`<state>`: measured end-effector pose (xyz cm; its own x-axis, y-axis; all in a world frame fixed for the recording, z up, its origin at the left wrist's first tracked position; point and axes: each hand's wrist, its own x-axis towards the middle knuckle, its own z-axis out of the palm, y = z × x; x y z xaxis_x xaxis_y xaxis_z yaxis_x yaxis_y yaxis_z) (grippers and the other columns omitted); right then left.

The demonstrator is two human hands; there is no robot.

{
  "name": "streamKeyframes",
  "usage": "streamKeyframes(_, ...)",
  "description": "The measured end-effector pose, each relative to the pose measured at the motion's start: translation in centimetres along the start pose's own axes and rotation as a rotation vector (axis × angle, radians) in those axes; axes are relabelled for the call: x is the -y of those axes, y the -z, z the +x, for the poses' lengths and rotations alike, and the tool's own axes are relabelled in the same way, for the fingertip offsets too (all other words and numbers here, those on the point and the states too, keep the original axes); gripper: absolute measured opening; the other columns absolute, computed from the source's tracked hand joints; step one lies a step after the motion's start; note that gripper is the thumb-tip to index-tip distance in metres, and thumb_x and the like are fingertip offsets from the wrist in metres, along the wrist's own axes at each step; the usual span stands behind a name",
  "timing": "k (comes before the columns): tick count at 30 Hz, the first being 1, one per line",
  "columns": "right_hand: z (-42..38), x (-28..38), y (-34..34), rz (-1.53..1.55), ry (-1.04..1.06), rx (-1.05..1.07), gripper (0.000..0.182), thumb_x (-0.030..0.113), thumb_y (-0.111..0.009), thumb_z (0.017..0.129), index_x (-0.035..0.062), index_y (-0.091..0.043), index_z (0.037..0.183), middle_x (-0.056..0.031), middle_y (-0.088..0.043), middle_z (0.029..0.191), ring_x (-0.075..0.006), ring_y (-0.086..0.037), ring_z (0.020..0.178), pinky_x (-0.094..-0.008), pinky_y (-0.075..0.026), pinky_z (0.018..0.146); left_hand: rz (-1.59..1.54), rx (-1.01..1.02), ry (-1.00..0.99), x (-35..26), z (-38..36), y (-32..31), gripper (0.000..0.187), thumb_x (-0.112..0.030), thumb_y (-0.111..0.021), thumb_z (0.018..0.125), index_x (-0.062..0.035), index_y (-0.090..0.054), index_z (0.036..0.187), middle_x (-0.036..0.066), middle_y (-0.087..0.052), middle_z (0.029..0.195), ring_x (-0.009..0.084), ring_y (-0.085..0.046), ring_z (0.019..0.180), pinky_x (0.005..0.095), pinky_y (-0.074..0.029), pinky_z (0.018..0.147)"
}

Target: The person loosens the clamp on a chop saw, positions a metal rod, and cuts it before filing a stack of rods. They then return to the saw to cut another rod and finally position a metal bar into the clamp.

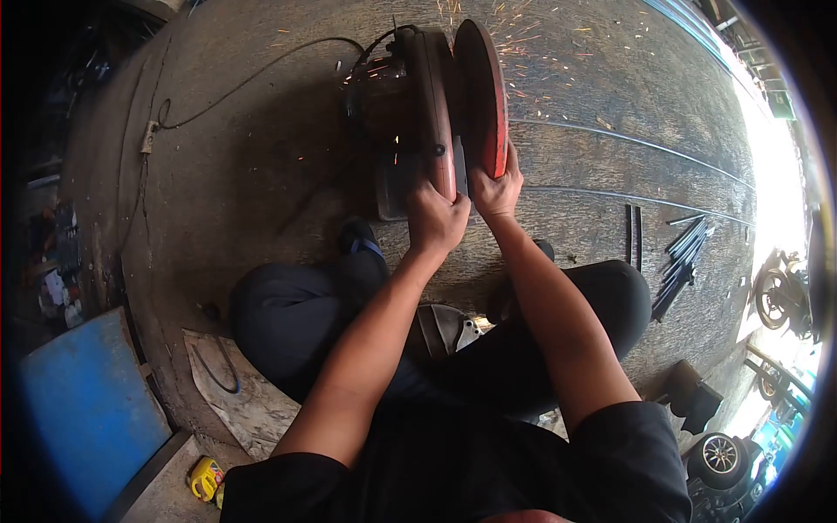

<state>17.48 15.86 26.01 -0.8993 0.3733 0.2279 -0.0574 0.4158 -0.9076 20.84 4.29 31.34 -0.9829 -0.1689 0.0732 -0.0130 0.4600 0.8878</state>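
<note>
A cutting machine (433, 105) with a reddish guard and a dark motor housing stands on the floor in front of me. My left hand (436, 216) is wrapped round the lower end of its guard. Just to the right, my right hand (499, 190) grips the near end of a round red-edged disc (485, 96), which stands on edge beside the guard. Orange sparks fly above and to the right of the disc. My two hands are close together. The fingers' undersides are hidden.
Thin metal rods (628, 148) run rightward from the machine. Short dark bars (686, 257) lie in a bundle at the right. A cable (253, 80) trails left to a connector (149, 137). A blue panel (94, 405) and yellow container (206, 478) are at lower left.
</note>
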Motion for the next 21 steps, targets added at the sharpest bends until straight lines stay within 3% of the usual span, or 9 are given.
streamKeyframes(6, 0.05, -0.1, -0.05, 0.022, -0.041, 0.011, 0.069, 0.012, -0.059, 0.063, -0.0008, -0.048, 0.13, -0.0223, -0.062, 0.115, -0.0382, -0.061, 0.105, -0.0398, -0.049, 0.09, 0.053, 0.021, 0.067, 0.15, -0.08, -0.04, 0.036, -0.008, -0.068, 0.068, 0.0114, -0.053, 0.094, 0.031, -0.061, 0.082, 0.0465, -0.063, 0.082, 0.0473, -0.051, 0.072)
streamKeyframes(11, 0.11, -0.48, -0.23, -0.003, 0.036, -0.013, 0.069, 0.012, -0.059, 0.062, -0.0001, -0.049, 0.13, -0.0218, -0.061, 0.116, -0.0385, -0.062, 0.104, -0.0406, -0.05, 0.089, 0.064, 0.005, 0.061, 0.05, -0.14, -0.07, 0.035, -0.008, -0.068, 0.068, 0.0115, -0.053, 0.094, 0.031, -0.061, 0.081, 0.0466, -0.063, 0.081, 0.0472, -0.051, 0.071)
streamKeyframes(19, -0.08, -0.17, -0.09, -0.014, -0.01, -0.002, 0.069, 0.012, -0.06, 0.063, 0.0007, -0.048, 0.13, -0.021, -0.061, 0.116, -0.0384, -0.062, 0.102, -0.0405, -0.05, 0.088, -0.002, -0.029, 0.011, 0.15, -0.1, -0.17, 0.038, -0.007, -0.068, 0.067, 0.0109, -0.053, 0.097, 0.031, -0.061, 0.082, 0.0468, -0.063, 0.083, 0.0471, -0.052, 0.072)
streamKeyframes(21, -0.09, -0.19, -0.08, -0.023, -0.004, -0.002, 0.068, 0.012, -0.06, 0.063, 0.0007, -0.049, 0.13, -0.0209, -0.061, 0.116, -0.0382, -0.062, 0.102, -0.0404, -0.05, 0.088, 0.041, -0.027, 0.002, 0.07, -0.1, -0.15, 0.04, -0.004, -0.064, 0.066, 0.0094, -0.054, 0.102, 0.023, -0.061, 0.084, 0.0366, -0.064, 0.08, 0.0423, -0.05, 0.073)
